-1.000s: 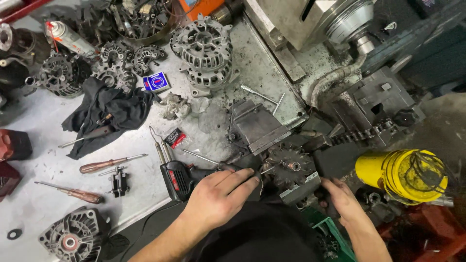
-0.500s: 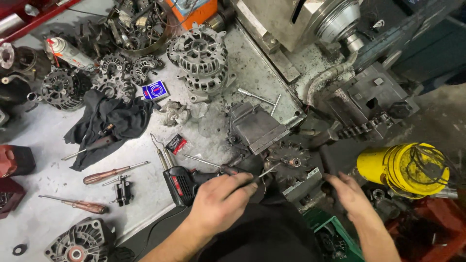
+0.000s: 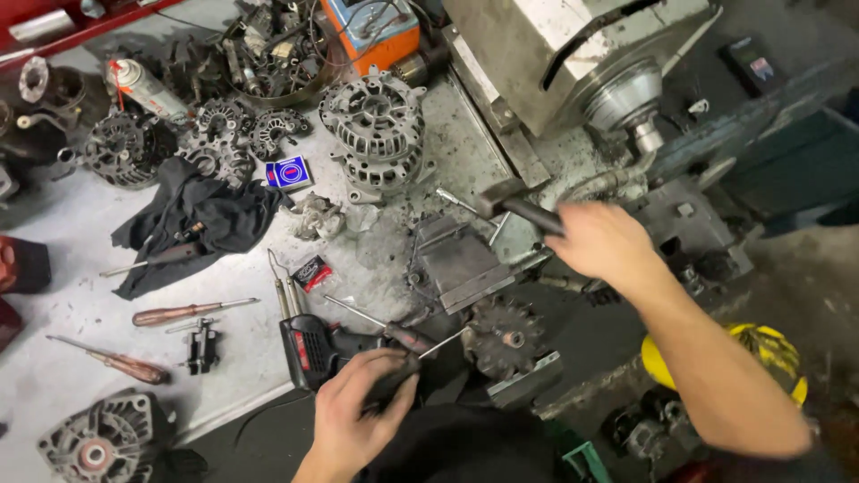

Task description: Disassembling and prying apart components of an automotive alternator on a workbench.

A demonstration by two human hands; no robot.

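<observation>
A: What may go wrong here?
B: I think the hammer (image 3: pixel 514 207) could miss the punch (image 3: pixel 429 351) and strike the left hand (image 3: pixel 362 407), because they are close.
A: Where are the hands?
B: The right hand (image 3: pixel 604 241), closed on the hammer, is raised above the rotor (image 3: pixel 503 338). The left hand pinches the punch, its tip touching the rotor.

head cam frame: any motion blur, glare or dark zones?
Head view: the right hand and its hammer are motion-blurred; the left hand holding a screwdriver is sharper; the light workbench is evenly lit without harsh glare; the right edge and bottom fall into shadow; wide-angle bending near the borders.
</observation>
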